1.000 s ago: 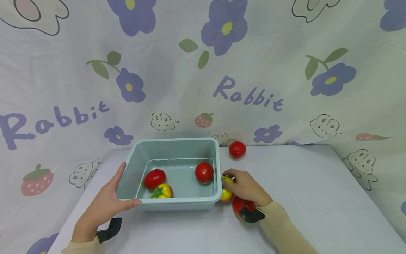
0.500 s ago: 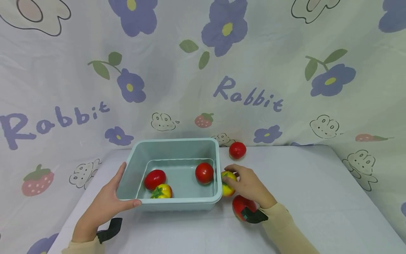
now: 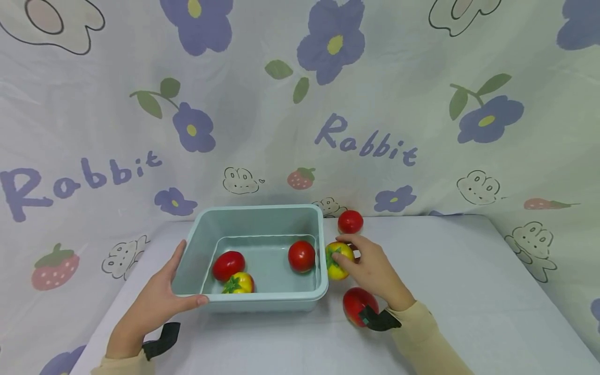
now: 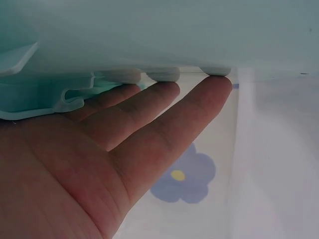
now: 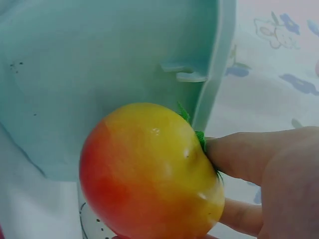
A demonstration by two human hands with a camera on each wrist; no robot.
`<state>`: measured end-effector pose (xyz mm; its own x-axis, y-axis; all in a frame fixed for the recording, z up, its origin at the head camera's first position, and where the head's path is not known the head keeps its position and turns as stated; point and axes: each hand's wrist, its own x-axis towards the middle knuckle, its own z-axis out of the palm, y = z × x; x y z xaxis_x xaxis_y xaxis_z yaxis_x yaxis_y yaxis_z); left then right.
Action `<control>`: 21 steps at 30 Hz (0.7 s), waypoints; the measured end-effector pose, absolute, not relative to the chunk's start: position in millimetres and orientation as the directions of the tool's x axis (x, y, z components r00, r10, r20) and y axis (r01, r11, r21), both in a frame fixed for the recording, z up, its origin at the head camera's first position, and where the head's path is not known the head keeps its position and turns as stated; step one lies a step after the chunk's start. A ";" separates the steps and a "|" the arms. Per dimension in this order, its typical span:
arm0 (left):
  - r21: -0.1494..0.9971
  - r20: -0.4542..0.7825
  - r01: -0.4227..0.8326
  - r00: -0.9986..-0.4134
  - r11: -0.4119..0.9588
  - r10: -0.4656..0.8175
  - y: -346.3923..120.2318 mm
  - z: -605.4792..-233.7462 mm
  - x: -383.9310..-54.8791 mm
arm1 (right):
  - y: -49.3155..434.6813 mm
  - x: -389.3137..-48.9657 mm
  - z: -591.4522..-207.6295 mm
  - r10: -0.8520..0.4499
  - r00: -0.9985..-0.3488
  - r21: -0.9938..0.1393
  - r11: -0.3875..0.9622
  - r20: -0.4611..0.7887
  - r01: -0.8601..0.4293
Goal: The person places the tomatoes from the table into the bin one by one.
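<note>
At left, the left hand (image 3: 154, 299) is spread wide, straight fingers against the wall of the pale green bin (image 3: 262, 304), thumb at its near rim. To the right, the right hand (image 3: 375, 271) pinches a yellow-red tomato (image 5: 149, 169) just outside the bin's right wall. The step in hand appears to be lifting; the next move likely calls for raising the tomato above the rim. It is round and glossy, yellow shading into red, with green leaves (image 5: 200, 137) on top.

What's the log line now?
left hand touches teal rectangular plastic bin | right hand grips round yellow-red tomato outside bin | inside bin: two glossy red tomatoes, another yellow-red tomato
</note>
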<state>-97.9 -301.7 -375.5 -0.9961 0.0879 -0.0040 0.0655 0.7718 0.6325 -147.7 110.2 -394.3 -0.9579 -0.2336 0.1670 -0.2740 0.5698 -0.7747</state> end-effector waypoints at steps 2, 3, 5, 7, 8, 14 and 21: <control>0.632 -0.004 0.066 -0.996 0.773 0.088 -301.6 -375.9 -97.9 | 110.8 -146.5 -391.8 -0.221 -0.958 -0.771 0.572 0.183 -0.279; 0.632 -0.006 0.064 -0.996 0.772 0.088 -301.6 -375.9 -97.9 | 111.1 -146.0 -390.6 -0.215 -0.958 -0.769 0.574 0.190 -0.281; 0.632 -0.008 0.062 -0.996 0.773 0.086 -301.7 -375.9 -98.0 | 111.8 -145.1 -388.2 -0.204 -0.957 -0.765 0.576 0.207 -0.288; 0.633 -0.008 0.063 -0.996 0.772 0.088 -301.7 -376.2 -97.9 | 112.5 -144.3 -386.3 -0.198 -0.953 -0.759 0.576 0.229 -0.303; 0.633 -0.009 0.062 -0.996 0.772 0.087 -301.9 -376.2 -97.9 | 112.8 -143.9 -385.6 -0.195 -0.951 -0.758 0.574 0.242 -0.310; 0.635 -0.004 0.067 -0.996 0.770 0.090 -302.4 -377.4 -98.2 | 114.8 -141.9 -382.2 -0.165 -0.939 -0.755 0.559 0.303 -0.342; 0.628 -0.007 0.065 -0.996 0.775 0.089 -301.5 -375.6 -98.3 | 114.2 -139.3 -378.5 -0.115 -0.920 -0.747 0.549 0.375 -0.373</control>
